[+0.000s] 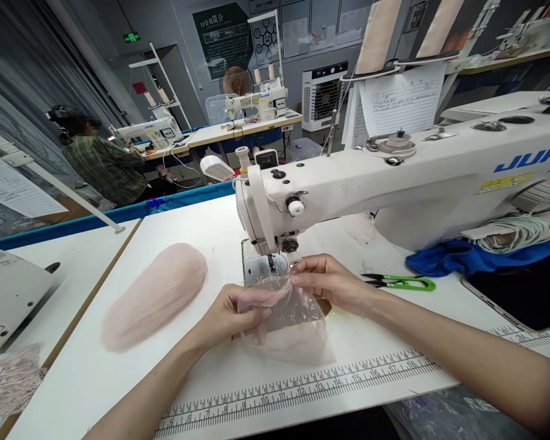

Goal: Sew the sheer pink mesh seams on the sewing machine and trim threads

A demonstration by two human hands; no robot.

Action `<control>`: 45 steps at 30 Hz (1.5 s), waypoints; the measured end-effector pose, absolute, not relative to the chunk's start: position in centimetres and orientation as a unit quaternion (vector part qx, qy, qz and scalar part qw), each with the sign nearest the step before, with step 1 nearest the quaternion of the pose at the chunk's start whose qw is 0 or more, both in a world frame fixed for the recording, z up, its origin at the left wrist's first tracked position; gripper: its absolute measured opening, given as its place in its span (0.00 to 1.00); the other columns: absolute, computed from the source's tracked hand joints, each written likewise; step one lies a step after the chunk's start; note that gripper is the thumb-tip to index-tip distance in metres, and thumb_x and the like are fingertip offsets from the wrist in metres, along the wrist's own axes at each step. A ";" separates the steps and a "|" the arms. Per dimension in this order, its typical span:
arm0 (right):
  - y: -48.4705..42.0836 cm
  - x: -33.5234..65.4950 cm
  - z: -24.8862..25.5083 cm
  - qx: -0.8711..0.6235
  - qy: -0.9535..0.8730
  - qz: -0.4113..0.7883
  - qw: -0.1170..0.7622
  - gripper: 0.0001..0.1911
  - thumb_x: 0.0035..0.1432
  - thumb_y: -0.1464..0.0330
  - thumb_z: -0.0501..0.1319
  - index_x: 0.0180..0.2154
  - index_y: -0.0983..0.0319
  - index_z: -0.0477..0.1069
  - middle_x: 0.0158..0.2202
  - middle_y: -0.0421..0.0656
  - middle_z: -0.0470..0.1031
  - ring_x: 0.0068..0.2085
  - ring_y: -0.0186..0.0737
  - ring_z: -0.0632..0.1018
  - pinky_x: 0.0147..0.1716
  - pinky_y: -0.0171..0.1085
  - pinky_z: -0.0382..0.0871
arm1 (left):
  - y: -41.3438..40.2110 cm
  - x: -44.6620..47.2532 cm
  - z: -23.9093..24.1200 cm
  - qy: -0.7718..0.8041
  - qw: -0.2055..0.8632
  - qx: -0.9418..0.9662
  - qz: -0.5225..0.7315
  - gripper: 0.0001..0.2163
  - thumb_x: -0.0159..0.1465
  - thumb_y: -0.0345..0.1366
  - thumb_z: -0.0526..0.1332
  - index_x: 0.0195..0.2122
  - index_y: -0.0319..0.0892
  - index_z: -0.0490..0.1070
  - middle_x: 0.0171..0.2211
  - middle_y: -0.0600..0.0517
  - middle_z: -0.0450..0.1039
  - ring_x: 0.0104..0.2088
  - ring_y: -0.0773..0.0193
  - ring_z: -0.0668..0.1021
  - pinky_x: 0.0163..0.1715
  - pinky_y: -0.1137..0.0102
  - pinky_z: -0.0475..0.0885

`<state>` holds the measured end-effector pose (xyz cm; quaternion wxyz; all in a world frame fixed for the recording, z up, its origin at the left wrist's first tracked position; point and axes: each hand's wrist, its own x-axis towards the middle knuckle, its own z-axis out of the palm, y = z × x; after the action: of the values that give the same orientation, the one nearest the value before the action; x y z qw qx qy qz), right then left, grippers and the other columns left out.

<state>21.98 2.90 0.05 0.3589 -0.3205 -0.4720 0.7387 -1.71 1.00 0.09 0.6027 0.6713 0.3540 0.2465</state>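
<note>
A piece of sheer pale pink mesh fabric (pixel 297 330) hangs between my two hands in front of the sewing machine (pixel 330 189). My left hand (pixel 238 311) pinches its gathered upper edge from the left, thumb toward me. On the other side, my right hand (pixel 325 278) grips the same edge between thumb and fingertips, just below the needle area. The metal needle plate (pixel 256 269) shows behind the cloth, partly covered by it. Left of my hands, a rounded pile of similar pink mesh (pixel 158 293) lies on the white table.
Green-handled thread snips (pixel 403 282) lie right of my right hand, near a black phone (pixel 527 290) and a blue cloth (pixel 458 256). A printed ruler (pixel 293 391) runs along the front edge. A person (pixel 103 156) sits at another machine at far left.
</note>
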 end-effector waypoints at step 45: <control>0.3 22.3 0.1 -0.082 -0.899 -0.101 0.417 0.12 0.62 0.75 0.54 0.35 0.59 0.76 0.30 0.39 0.80 0.30 0.34 0.78 0.35 0.35 0.77 | 2.5 -2.9 0.2 0.162 -0.154 0.880 0.420 0.08 0.60 0.24 0.62 0.32 0.42 0.62 0.29 0.50 0.80 0.26 0.67 0.81 0.28 0.73 0.75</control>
<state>22.32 0.29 0.12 0.4172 -0.0823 -0.8994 -0.1013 -2.92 2.48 0.20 -0.1536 0.8796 0.1618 0.4201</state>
